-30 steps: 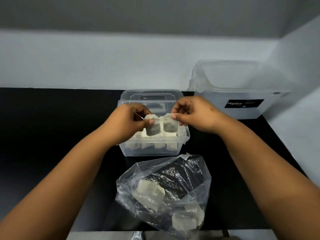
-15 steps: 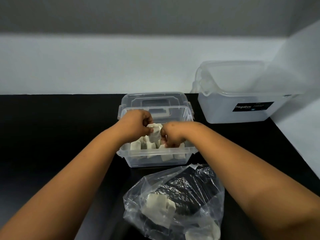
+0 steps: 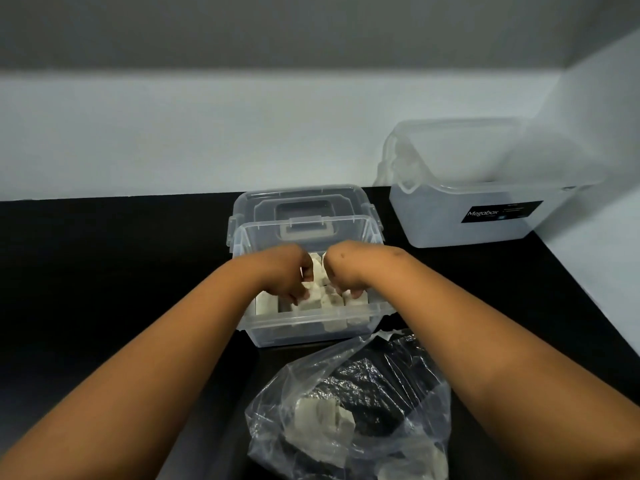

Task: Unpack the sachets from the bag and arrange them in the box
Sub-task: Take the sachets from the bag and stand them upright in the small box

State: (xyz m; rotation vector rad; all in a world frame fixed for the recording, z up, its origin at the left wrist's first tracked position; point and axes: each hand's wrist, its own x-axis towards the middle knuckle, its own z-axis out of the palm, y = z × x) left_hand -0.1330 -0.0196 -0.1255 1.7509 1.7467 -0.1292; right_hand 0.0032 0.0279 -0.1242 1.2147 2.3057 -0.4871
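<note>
Both hands, left (image 3: 285, 275) and right (image 3: 343, 273), fingers curled down onto upright sachets (image 3: 317, 271) inside box (image 3: 308, 332); grip unclear.

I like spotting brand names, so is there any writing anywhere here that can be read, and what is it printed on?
"Megabox": white letters on the black label of the big tub at the back right.
Smaller print on the same label: too blurred to read.
Small box, bag, sachets: no writing that shows.

One head cam, wide-angle, looks fwd and down, close over the black counter (image 3: 104, 289).
</note>
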